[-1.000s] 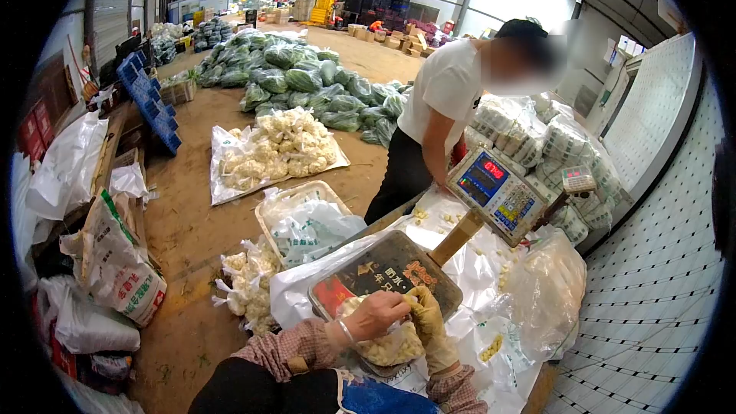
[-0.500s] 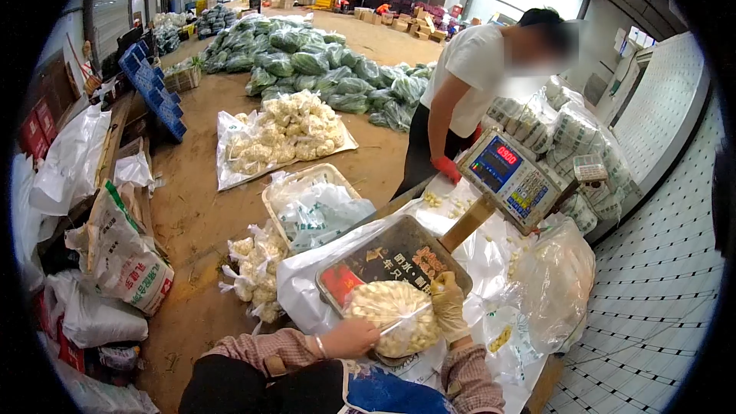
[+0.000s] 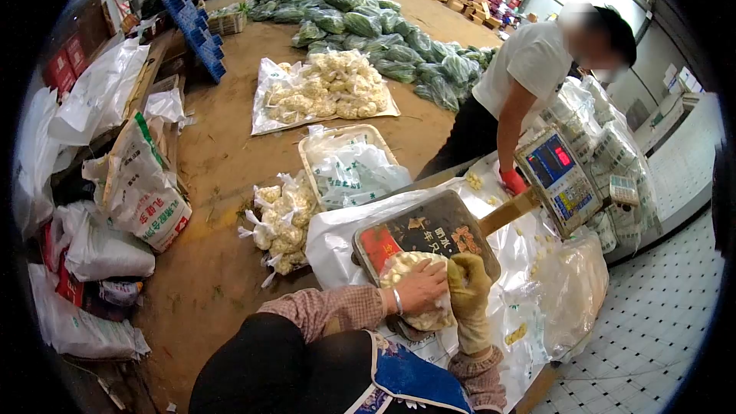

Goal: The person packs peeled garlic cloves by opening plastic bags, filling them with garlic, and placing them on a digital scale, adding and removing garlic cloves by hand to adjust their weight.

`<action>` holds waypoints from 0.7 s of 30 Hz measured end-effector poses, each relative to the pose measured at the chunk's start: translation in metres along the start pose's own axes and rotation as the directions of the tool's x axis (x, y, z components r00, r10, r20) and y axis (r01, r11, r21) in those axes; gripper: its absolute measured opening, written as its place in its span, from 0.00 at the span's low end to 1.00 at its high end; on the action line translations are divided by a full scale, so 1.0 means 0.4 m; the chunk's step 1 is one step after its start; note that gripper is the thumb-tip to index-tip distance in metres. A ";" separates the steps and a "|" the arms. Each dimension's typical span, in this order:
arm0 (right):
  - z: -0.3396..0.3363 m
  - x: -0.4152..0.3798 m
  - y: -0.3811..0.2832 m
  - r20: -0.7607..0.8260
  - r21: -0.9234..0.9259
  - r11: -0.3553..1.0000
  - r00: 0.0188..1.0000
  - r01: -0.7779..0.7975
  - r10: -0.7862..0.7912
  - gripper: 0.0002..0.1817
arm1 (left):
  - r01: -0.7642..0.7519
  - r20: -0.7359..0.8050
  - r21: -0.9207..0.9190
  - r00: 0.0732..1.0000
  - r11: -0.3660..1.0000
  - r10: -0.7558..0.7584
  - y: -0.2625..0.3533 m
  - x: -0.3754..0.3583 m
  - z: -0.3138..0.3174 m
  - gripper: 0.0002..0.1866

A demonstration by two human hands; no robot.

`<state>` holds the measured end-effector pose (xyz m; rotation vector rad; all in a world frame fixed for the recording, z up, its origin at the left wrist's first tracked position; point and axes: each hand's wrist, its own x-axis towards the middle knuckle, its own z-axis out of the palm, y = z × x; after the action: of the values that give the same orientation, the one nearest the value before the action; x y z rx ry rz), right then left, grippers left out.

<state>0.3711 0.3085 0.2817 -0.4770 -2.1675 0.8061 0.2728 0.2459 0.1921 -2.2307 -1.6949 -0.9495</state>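
Observation:
A clear plastic bag of pale, clove-like pieces [image 3: 399,267], resembling peeled garlic, rests at the near edge of the scale's black platform [image 3: 418,226]. Across the top of the bag lies my bare left hand [image 3: 420,288], its fingers laid flat and a bracelet at the wrist. My right hand [image 3: 469,287], in a yellowish glove, is closed in a fist at the bag's right side, seemingly around its gathered plastic. The fist hides the exact grip. The scale's display [image 3: 558,176] shows red digits too blurred to read.
A person in a white shirt [image 3: 529,61] leans over the table's far side, a red-gloved hand [image 3: 512,181] near loose pieces. A white basket [image 3: 313,176] with plastic bags and several filled bags [image 3: 282,222] stand left. Wrapped packs [image 3: 602,130] are piled right.
My left hand has moved from the bag's left side onto its top. My right hand has become a tighter fist. The camera view has shifted, and the display no longer reads 0.900.

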 end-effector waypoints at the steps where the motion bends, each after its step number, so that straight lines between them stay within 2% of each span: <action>1: -0.004 -0.006 -0.003 0.012 0.004 1.000 1.000 0.008 -0.008 0.07 | 0.012 -0.007 0.006 1.000 1.000 -0.012 -0.011 0.002 0.000 0.20; 3: -0.030 -0.020 -0.010 -0.094 0.178 0.967 0.975 -0.182 0.201 0.06 | -0.009 0.087 -0.148 0.996 0.989 0.022 -0.022 -0.010 -0.007 0.13; 4: -0.042 -0.023 -0.017 -0.074 0.215 0.942 0.957 -0.259 0.281 0.06 | -0.012 -0.021 -0.202 1.000 0.979 0.008 -0.023 -0.016 -0.015 0.08; 5: -0.047 -0.026 -0.024 -0.073 0.229 0.935 0.953 -0.271 0.294 0.06 | -0.005 -0.022 -0.198 1.000 0.980 0.001 -0.028 -0.029 -0.027 0.08; 7: -0.057 -0.022 -0.013 -0.033 0.195 0.950 0.966 -0.244 0.255 0.08 | 0.147 -0.074 -0.240 0.983 0.960 -0.169 -0.049 -0.084 -0.072 0.09; 8: -0.060 -0.015 -0.014 -0.035 0.202 0.949 0.966 -0.244 0.256 0.08 | 0.200 -0.090 -0.299 0.968 0.933 -0.236 -0.063 -0.110 -0.142 0.10; 9: -0.063 -0.011 -0.016 0.023 0.314 0.890 0.940 -0.331 0.341 0.09 | 0.258 -0.147 -0.330 0.936 0.908 -0.319 -0.082 -0.149 -0.174 0.08; 10: -0.066 -0.008 -0.015 0.091 0.416 0.809 0.904 -0.415 0.417 0.10 | 0.355 -0.071 -0.304 0.917 0.884 -0.393 -0.115 -0.196 -0.210 0.08; 12: -0.070 -0.005 0.003 0.109 0.394 0.794 0.882 -0.462 0.459 0.11 | 0.581 -0.062 -0.332 0.773 0.743 -0.632 -0.148 -0.276 -0.307 0.10; 13: -0.068 -0.007 0.014 0.118 0.401 0.775 0.866 -0.489 0.485 0.10 | 0.562 -0.148 -0.226 0.788 0.796 -0.598 -0.156 -0.305 -0.360 0.09; 14: -0.063 -0.011 0.027 0.119 0.406 0.773 0.867 -0.488 0.485 0.10 | 0.674 -0.055 -0.167 0.723 0.720 -0.689 -0.174 -0.365 -0.379 0.14; 16: -0.049 -0.024 0.060 0.166 0.366 0.752 0.834 -0.548 0.526 0.10 | 0.611 -0.135 0.183 0.791 0.770 -0.596 -0.169 -0.432 -0.419 0.10; 17: -0.040 -0.034 0.078 0.190 0.370 0.741 0.827 -0.560 0.530 0.10 | 0.655 -0.123 0.320 0.746 0.685 -0.655 -0.167 -0.477 -0.407 0.08; 18: -0.029 -0.045 0.095 0.195 0.358 0.739 0.820 -0.571 0.539 0.09 | 0.678 -0.114 0.310 0.723 0.667 -0.682 -0.174 -0.545 -0.387 0.08; 19: -0.018 -0.051 0.107 0.195 0.349 0.736 0.813 -0.580 0.548 0.09 | 0.723 -0.117 0.361 0.662 0.590 -0.740 -0.179 -0.610 -0.362 0.09; 20: -0.007 -0.053 0.107 0.198 0.359 0.715 0.797 -0.600 0.570 0.08 | 0.783 -0.117 0.361 0.577 0.507 -0.808 -0.179 -0.664 -0.352 0.10; 21: 0.001 -0.056 0.112 0.188 0.371 0.711 0.798 -0.598 0.573 0.08 | 0.890 -0.017 0.252 0.396 0.380 -0.918 -0.189 -0.704 -0.355 0.13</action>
<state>0.3887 0.3287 0.2391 -0.9504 -1.8104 1.6114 0.1097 -0.0252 0.1208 -1.0404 -2.9999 -0.6643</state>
